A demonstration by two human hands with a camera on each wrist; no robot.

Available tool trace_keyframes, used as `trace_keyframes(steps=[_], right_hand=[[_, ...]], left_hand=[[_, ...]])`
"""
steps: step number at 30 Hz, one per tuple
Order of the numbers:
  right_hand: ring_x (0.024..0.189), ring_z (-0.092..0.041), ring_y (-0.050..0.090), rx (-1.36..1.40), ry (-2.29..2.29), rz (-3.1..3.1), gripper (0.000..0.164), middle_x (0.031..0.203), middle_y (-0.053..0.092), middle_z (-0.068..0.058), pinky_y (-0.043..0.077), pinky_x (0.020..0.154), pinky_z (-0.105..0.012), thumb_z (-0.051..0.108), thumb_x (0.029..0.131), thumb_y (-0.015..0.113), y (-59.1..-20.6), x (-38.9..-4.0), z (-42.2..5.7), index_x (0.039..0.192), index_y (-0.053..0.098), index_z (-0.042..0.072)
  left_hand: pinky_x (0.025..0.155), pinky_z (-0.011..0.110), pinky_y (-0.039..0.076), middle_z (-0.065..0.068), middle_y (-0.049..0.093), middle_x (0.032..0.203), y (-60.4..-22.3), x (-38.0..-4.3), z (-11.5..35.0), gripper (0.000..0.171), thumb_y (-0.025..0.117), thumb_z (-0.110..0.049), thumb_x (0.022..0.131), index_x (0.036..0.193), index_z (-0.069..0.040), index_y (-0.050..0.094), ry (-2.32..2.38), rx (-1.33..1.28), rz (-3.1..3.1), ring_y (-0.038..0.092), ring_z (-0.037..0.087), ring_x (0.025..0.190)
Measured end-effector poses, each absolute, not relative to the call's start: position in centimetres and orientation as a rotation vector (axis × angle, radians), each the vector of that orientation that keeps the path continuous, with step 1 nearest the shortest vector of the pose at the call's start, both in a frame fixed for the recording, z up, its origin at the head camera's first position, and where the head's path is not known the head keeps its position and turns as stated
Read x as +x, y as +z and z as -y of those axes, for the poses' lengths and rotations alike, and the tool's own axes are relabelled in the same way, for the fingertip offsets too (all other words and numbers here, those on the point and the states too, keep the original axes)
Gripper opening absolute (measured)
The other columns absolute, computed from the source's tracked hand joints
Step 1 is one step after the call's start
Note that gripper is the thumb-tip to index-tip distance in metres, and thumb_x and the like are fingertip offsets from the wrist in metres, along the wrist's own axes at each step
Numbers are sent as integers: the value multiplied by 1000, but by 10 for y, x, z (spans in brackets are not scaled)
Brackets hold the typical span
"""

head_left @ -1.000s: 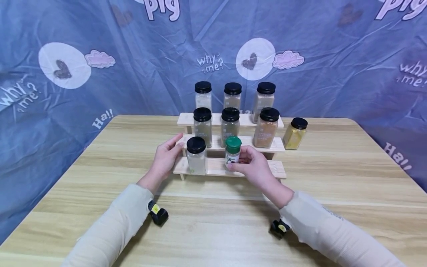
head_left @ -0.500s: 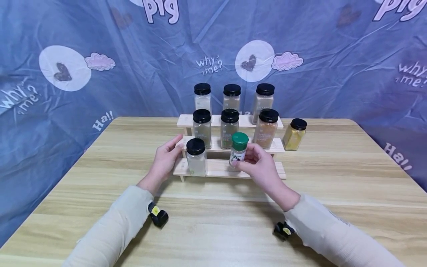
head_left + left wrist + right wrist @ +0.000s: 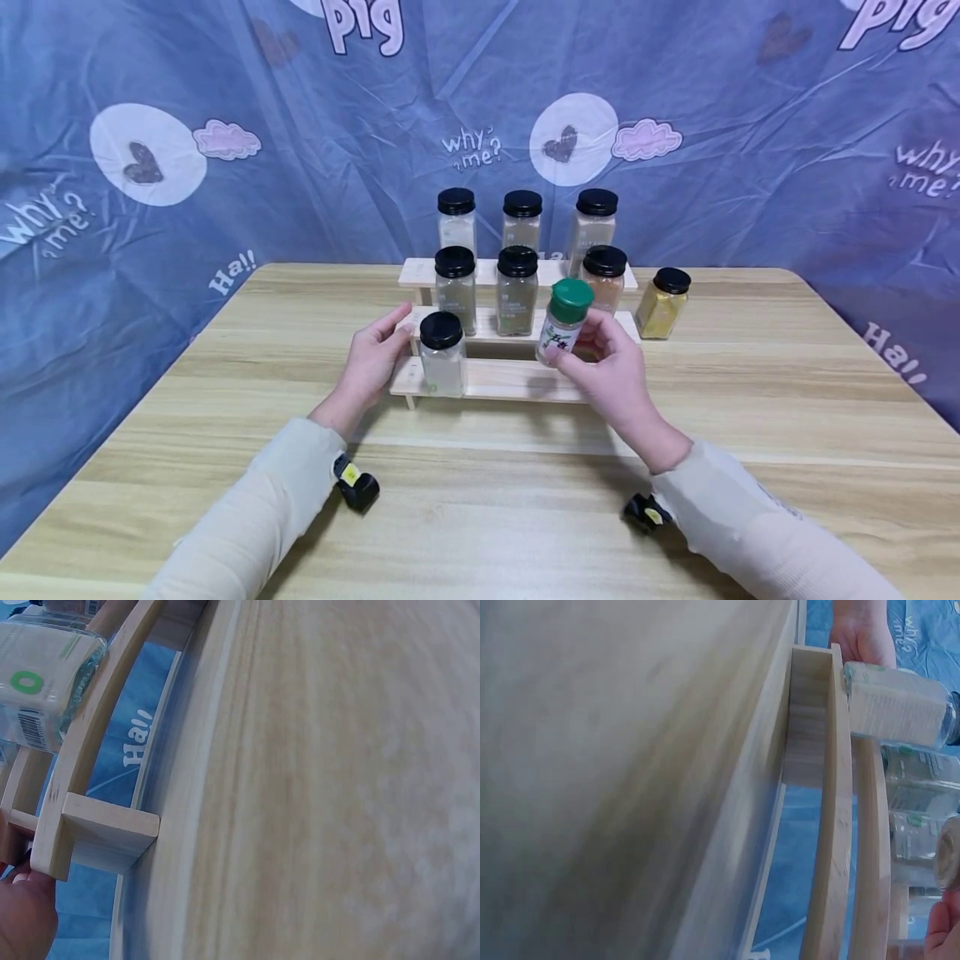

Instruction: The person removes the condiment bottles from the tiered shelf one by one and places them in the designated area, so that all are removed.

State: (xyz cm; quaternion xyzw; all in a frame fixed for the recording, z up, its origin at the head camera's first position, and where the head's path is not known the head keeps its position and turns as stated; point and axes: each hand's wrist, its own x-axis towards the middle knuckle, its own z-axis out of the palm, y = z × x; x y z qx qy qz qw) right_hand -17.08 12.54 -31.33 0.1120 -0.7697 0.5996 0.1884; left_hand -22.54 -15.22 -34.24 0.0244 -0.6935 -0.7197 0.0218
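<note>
My right hand (image 3: 617, 371) pinches a small green-capped spice jar (image 3: 561, 335) between thumb and fingers. It is tilted, raised above the lowest shelf of a three-tier wooden rack (image 3: 510, 380); the right wrist view shows its round base (image 3: 949, 855). My left hand (image 3: 367, 358) rests against the rack's left end, fingers mostly straight and the thumb by the middle shelf. In the left wrist view, part of that hand (image 3: 28, 919) touches the shelf end; its other fingers are hidden. Close to it on the lowest shelf stands a black-capped jar of pale powder (image 3: 444, 367).
Black-capped spice jars fill the upper tiers, including a grey-green one (image 3: 517, 300) and an orange-brown one (image 3: 609, 287) partly behind the green-capped jar. A yellow spice jar (image 3: 662, 312) stands on the table (image 3: 480, 517) right of the rack. A printed blue cloth (image 3: 337, 183) hangs behind.
My right hand has lifted the green-capped spice jar off the lowest shelf and carried it up and rightward, tilting it. My left hand stays at the rack's left end.
</note>
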Motion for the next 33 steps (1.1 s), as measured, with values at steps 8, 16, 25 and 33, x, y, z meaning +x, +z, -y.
trace_keyframes(steps=[8, 16, 25, 33], right_hand=[[80, -9, 56, 333, 1663, 2009, 34, 87, 62, 11, 49, 73, -20, -7, 73, 69, -307, -171, -137, 104, 58, 3], [77, -8, 57, 374, 1619, 1883, 43, 88, 62, 8, 48, 70, -18, -13, 71, 67, -302, -173, -154, 99, 58, 19], [75, -7, 56, 307, 1594, 1799, 44, 86, 62, 7, 47, 71, -16, -15, 72, 65, -297, -178, -178, 95, 58, 22], [75, -7, 54, 183, 1562, 1754, 38, 86, 61, 6, 45, 72, -16, -12, 73, 64, -294, -183, -205, 95, 59, 19]], left_hand=[[87, 14, 47, 12, 46, 139, -343, -226, 152, 45, 52, -7, 93, 137, -6, 43, -2242, 63, 2143, 56, 0, 99], [89, 15, 46, 11, 43, 141, -344, -226, 153, 45, 52, -6, 93, 137, -5, 42, -2259, 54, 2128, 52, 10, 112], [91, 16, 45, 11, 43, 141, -346, -226, 153, 45, 52, -6, 93, 138, -5, 42, -2279, 57, 2115, 49, 16, 118], [93, 16, 44, 9, 41, 143, -345, -226, 153, 45, 51, -5, 93, 138, -4, 42, -2276, 37, 2116, 47, 15, 120]])
